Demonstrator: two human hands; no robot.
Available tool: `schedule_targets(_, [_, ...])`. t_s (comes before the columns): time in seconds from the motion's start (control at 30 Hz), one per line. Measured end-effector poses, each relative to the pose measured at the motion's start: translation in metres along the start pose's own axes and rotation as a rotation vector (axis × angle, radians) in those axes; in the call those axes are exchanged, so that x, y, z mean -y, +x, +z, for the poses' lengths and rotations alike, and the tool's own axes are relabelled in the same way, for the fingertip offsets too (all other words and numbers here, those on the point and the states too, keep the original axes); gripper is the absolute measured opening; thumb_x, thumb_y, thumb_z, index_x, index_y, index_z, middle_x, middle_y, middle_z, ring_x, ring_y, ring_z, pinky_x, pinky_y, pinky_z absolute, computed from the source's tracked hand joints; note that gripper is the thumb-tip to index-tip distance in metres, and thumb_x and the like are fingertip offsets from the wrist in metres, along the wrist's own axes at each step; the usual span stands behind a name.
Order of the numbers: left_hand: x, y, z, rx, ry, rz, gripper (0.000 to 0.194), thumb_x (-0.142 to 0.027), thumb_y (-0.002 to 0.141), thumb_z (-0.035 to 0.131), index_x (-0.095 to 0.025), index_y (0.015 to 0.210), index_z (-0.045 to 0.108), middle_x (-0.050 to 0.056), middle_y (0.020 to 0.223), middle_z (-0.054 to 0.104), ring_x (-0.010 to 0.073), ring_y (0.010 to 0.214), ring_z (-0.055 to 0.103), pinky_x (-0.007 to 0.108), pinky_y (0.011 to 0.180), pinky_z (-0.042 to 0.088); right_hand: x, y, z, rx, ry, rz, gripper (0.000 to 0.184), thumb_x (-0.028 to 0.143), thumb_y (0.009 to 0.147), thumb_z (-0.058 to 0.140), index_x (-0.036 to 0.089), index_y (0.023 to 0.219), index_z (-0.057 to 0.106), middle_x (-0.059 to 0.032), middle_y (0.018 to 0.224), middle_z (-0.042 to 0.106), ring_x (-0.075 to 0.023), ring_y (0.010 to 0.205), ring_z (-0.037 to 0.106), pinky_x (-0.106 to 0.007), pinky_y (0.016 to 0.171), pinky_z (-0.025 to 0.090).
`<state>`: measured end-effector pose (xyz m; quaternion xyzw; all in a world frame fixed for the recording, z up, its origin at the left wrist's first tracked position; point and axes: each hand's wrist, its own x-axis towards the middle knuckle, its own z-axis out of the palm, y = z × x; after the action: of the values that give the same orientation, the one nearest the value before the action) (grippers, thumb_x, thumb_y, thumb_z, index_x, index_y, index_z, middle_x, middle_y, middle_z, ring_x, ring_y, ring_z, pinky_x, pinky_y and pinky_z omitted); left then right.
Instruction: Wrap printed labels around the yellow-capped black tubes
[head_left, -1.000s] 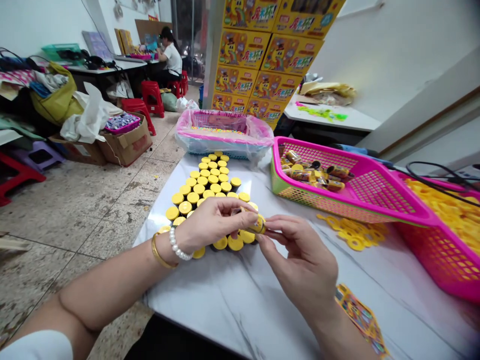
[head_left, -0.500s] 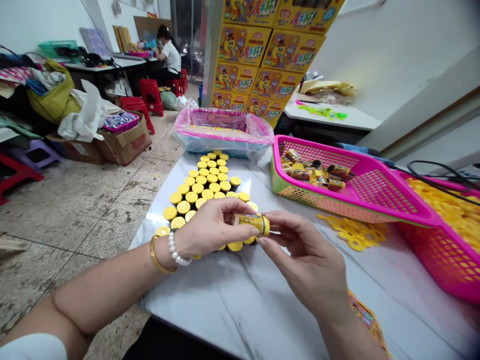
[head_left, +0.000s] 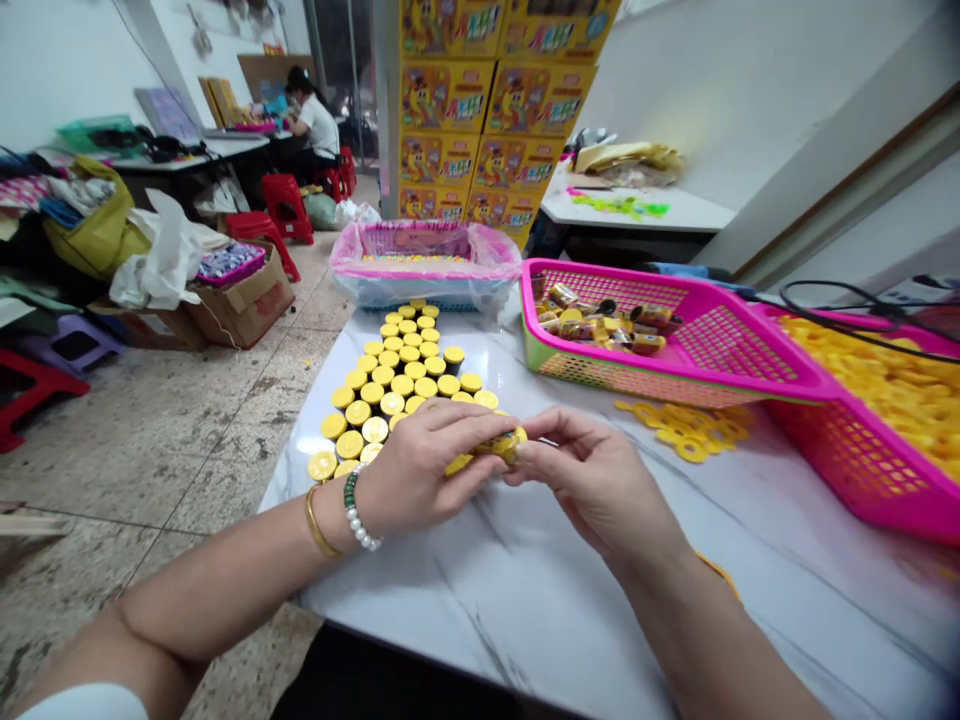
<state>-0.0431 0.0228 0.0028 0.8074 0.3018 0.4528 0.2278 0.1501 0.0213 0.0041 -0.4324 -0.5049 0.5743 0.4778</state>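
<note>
My left hand (head_left: 424,465) is closed around a small yellow-capped tube (head_left: 508,442) with a printed wrapper, which lies sideways with its capped end to the right. The thumb and fingers of my right hand (head_left: 600,480) are pinched at that capped end. Much of the tube is hidden by my fingers. Beyond and left of my hands, several dark tubes with yellow caps (head_left: 375,430) stand upright close together on the white marbled table (head_left: 465,590). Flat yellow ring-shaped pieces (head_left: 690,435) lie to the right of my right hand.
A pink-and-green basket (head_left: 645,375) at the right holds wrapped tubes. Beside it, a pink basket (head_left: 847,470) contains yellow plastic pieces. A plastic-lined basket (head_left: 427,285) stands at the table's far end, before stacked yellow boxes (head_left: 446,100). A person (head_left: 319,130) sits farther back.
My right fingers have closed in from loosely beside the capped end to a pinch on it. My left fingers now cover more of the tube. The view has shifted slightly right.
</note>
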Motion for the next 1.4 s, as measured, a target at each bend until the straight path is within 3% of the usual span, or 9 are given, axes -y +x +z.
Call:
schedule_targets(0.17, [0.003,0.009,-0.006,0.041,-0.257,-0.373,0.032,-0.036,0.088,0.069,-0.017,0.113,0.067,0.009,0.101,0.072,0.0199,0.091,0.067,0.031,0.079,0.053,-0.002,0.0,0.006,-0.076,-0.08,-0.307,0.027,0.035,0.068,0.091,0.021,0.081,0.072,-0.002,0.079,0.074,-0.0172,0.071,0.072,-0.029,0.065,0.065])
schedule_targets(0.23, [0.003,0.01,-0.01,0.083,-0.312,-0.382,0.027,-0.035,0.088,0.068,-0.016,0.106,0.067,0.008,0.097,0.071,0.0186,0.087,0.066,0.029,0.076,0.052,-0.006,0.001,0.008,-0.065,-0.027,-0.259,0.029,0.036,0.066,0.092,0.02,0.079,0.072,-0.0022,0.076,0.074,-0.0171,0.068,0.072,-0.03,0.064,0.066])
schedule_targets(0.37, [0.001,0.01,-0.012,0.072,-0.164,-0.254,0.024,-0.033,0.085,0.071,-0.019,0.104,0.068,0.008,0.101,0.071,0.0202,0.094,0.065,0.032,0.086,0.05,-0.012,0.004,0.009,0.05,0.262,0.067,0.037,0.042,0.063,0.094,0.017,0.073,0.068,-0.0027,0.067,0.074,-0.0149,0.057,0.072,-0.026,0.056,0.064])
schedule_targets(0.43, [0.001,0.009,-0.008,0.051,-0.233,-0.311,0.029,-0.039,0.085,0.072,-0.018,0.103,0.066,0.007,0.095,0.07,0.0182,0.087,0.065,0.03,0.08,0.051,-0.012,0.007,0.007,0.129,0.349,0.157,0.041,0.047,0.064,0.092,0.016,0.072,0.067,-0.0022,0.063,0.073,-0.0126,0.053,0.07,-0.021,0.052,0.061])
schedule_targets(0.63, [0.001,0.01,0.006,0.042,-0.621,-0.652,0.047,-0.062,0.088,0.062,-0.016,0.092,0.054,-0.007,0.054,0.049,0.0061,0.04,0.042,0.018,0.041,0.031,-0.009,0.011,-0.002,0.187,0.251,0.002,0.034,0.04,0.072,0.089,0.021,0.098,0.077,-0.0018,0.086,0.077,-0.0157,0.075,0.076,-0.03,0.073,0.066])
schedule_targets(0.83, [0.004,0.009,0.003,0.137,-0.979,-0.688,0.056,-0.064,0.076,0.075,-0.017,0.098,0.055,-0.005,0.059,0.059,0.0057,0.035,0.046,0.017,0.035,0.033,-0.011,0.006,0.002,0.095,0.316,-0.157,0.019,0.031,0.068,0.091,0.024,0.075,0.075,0.0024,0.088,0.066,-0.0141,0.069,0.071,-0.029,0.055,0.066])
schedule_targets(0.97, [0.006,0.009,0.003,0.175,-0.926,-0.754,0.055,-0.069,0.079,0.069,-0.017,0.08,0.052,-0.005,0.048,0.055,0.0047,0.03,0.039,0.016,0.031,0.026,-0.013,0.005,0.002,0.178,0.228,-0.216,0.016,0.032,0.074,0.087,0.026,0.086,0.078,-0.001,0.098,0.067,-0.0144,0.073,0.071,-0.032,0.06,0.068])
schedule_targets(1.17, [0.008,0.01,0.005,0.174,-0.913,-0.804,0.061,-0.071,0.072,0.073,-0.013,0.082,0.058,0.002,0.065,0.064,0.0062,0.039,0.051,0.016,0.034,0.033,-0.017,0.002,0.002,0.117,0.165,-0.343,0.003,0.027,0.081,0.082,0.027,0.081,0.079,-0.0003,0.086,0.063,-0.0137,0.063,0.07,-0.027,0.049,0.065])
schedule_targets(1.4, [0.004,0.01,0.004,0.173,-0.932,-0.806,0.069,-0.078,0.072,0.068,-0.013,0.093,0.059,-0.001,0.062,0.062,0.0043,0.036,0.045,0.016,0.033,0.032,-0.009,-0.007,0.007,0.213,-0.036,-0.371,0.032,0.031,0.079,0.084,0.032,0.11,0.077,-0.0034,0.105,0.07,-0.0161,0.075,0.073,-0.031,0.068,0.065])
